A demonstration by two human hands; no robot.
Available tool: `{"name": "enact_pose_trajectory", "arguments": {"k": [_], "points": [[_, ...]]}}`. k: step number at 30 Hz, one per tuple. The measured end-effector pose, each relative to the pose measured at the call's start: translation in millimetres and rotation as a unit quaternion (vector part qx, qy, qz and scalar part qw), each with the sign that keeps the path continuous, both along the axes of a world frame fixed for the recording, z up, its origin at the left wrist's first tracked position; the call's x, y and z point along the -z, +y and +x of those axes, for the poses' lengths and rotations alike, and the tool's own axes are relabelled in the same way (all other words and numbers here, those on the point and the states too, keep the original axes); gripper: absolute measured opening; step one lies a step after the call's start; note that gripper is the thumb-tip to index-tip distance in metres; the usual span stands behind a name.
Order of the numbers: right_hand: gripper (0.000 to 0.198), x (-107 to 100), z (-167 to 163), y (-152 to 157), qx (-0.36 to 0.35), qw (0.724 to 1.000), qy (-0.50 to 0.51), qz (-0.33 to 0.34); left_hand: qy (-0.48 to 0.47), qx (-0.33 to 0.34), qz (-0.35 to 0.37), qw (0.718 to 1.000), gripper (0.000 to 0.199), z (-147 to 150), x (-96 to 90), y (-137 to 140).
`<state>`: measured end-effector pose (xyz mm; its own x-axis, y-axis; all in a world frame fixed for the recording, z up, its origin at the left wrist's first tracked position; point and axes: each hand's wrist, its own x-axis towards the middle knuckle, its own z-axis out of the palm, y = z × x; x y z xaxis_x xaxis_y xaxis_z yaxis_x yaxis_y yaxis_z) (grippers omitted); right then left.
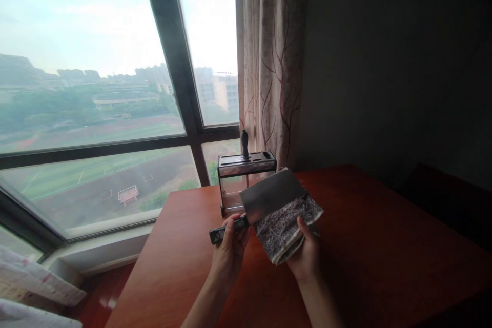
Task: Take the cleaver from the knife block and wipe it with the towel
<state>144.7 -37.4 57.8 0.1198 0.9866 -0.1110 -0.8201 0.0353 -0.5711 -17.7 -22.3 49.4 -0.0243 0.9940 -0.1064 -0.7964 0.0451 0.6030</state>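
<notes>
Bright hazy daylight through window (96, 87), dim shadowed right wall (384, 61), edges bowed

A broad grey cleaver (269, 196) lay flat against a folded speckled cloth (286, 228), both held just before the knife block (246, 177).

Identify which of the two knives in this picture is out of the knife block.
The cleaver, gripped by its handle in the left hand, its broad blade against the folded cloth. The other knife stands in the knife block, only its handle showing.
</notes>
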Motion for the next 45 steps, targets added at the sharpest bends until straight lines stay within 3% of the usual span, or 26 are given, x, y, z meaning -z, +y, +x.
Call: {"name": "enact_pose_trajectory", "arguments": {"k": [4, 11, 18, 26, 32, 36, 39, 45], "points": [[0.045, -4, -10, 1, -0.005, 1.000, 0.022, -0.005, 0.017, 0.013, 0.014, 1.000, 0.021, 5, 2.0, -3], [0.041, -4, -15, 3, -0.004, 0.997, 0.050, -0.054, 0.066, -0.027, 0.037, 0.997, 0.024, 0, 0.6, -1], [0.036, -9, -6, 7, 0.031, 0.991, 0.108, -0.076, 0.012, -0.016, 0.061, 0.998, 0.019, -1, -3.9, 0], [0.027, 9, -4, 1, 0.005, 0.987, 0.145, -0.067, -0.049, -0.048, 0.026, 0.997, 0.013, -9, -4.0, 5], [0.037, 11, -11, 1, 0.041, 0.993, 0.109, -0.031, -0.064, -0.043, 0.017, 0.997, 0.015, -7, -3.0, 6], [0.041, 10, -3, -1, 0.025, 0.996, 0.081, 0.000, -0.054, 0.012, 0.030, 0.998, 0.017, -6, -2.8, 4], [0.044, 13, 6, -3, -0.011, 0.997, 0.047, 0.053, -0.054, 0.042, 0.040, 0.997, 0.019, -4, -6.6, 1], [0.054, 13, 24, -3, -0.118, 0.981, -0.105, 0.116, -0.070, 0.010, 0.006, 0.997, 0.016, -6, -8.7, 0]]}}
